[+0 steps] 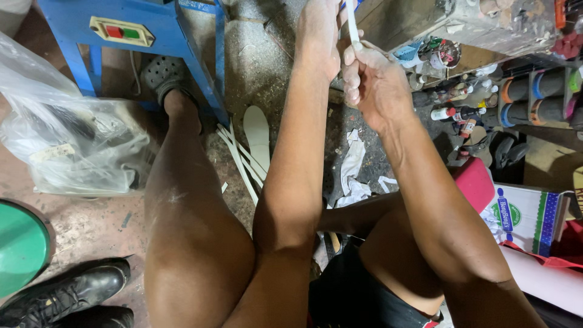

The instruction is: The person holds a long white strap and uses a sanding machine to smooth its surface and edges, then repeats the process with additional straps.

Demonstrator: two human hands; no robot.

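Both my hands are raised at the top middle of the view, pinching a thin white strip (351,21) between them. My left hand (319,36) grips it from the left and my right hand (371,82) is closed on it from below. The strip runs up out of the picture. Below on the floor lie several more white strips (242,161) and a white sole-shaped piece (257,133). My bare legs are bent in front of me, one foot in a grey clog (165,76).
A blue metal stand (130,27) with a switch box stands at the top left. A clear plastic bag (67,143) lies left, a green round lid (21,246) and black shoes (67,294) at bottom left. Bottles, tape rolls (534,100) and a cardboard box (528,215) crowd the right.
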